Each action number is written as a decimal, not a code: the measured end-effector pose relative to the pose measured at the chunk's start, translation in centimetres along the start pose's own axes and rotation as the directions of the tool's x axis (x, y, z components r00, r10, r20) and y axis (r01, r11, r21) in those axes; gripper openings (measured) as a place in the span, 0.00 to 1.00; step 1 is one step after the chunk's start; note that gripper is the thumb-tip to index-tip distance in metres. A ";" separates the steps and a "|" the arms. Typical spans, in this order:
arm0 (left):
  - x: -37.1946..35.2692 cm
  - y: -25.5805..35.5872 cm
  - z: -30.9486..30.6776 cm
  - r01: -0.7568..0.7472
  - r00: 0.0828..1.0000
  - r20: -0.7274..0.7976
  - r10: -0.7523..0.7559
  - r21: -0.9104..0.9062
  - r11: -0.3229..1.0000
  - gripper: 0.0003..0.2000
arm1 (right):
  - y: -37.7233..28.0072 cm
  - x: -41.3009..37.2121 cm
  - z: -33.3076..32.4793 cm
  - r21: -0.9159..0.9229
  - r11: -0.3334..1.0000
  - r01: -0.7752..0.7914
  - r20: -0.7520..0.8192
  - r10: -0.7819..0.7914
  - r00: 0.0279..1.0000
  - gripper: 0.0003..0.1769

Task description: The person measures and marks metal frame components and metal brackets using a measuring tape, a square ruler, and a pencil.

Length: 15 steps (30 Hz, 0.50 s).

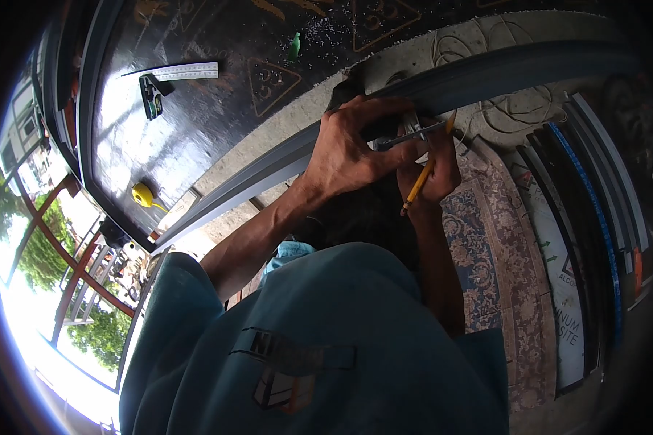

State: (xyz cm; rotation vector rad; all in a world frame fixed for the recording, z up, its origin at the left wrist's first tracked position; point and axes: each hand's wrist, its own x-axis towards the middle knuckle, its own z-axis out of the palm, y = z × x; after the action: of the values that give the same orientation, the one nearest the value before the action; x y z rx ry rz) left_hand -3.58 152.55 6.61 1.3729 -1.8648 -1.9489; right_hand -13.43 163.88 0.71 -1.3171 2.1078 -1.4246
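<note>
My left hand (352, 145) is closed, its thumb and fingers pinching a small silvery metal piece (419, 133) whose exact kind I cannot make out. Close beside it, my right hand (442, 170) is curled round a yellow pencil (418, 190), which slants with its tip upward. The right fingers also meet the metal piece, partly hidden behind it. Both hands are over a long grey metal profile (276, 159) that runs from lower left to upper right.
On the dark table (218, 138) lie a combination square (189, 71), a yellow tape measure (143, 193) and a green scrap (294, 46). A patterned carpet (479, 246) covers floor to the right, beside stacked long profiles (595, 174). Loose cable (511, 109) lies beyond my hands.
</note>
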 end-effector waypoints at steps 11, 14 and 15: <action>0.2 -0.4 -0.1 -0.034 0.999 0.003 0.034 0.012 0.999 0.28 | -0.4 -0.2 -0.2 0.018 0.996 -0.086 0.042 0.085 0.995 0.32; 0.1 -0.3 -0.1 -0.014 1.000 0.002 0.014 -0.015 1.000 0.28 | -0.5 -0.3 -0.1 0.030 0.995 -0.096 0.031 0.095 0.995 0.31; 0.2 -0.4 -0.1 -0.034 0.999 -0.002 0.034 -0.003 0.999 0.28 | -0.5 -0.3 -0.1 0.032 0.995 -0.099 0.023 0.098 0.995 0.31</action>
State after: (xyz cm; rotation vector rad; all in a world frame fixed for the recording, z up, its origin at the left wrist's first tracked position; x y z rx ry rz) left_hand -3.41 152.49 6.16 1.3328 -1.8707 -1.9330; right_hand -13.09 164.12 1.07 -1.1934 2.0957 -1.3925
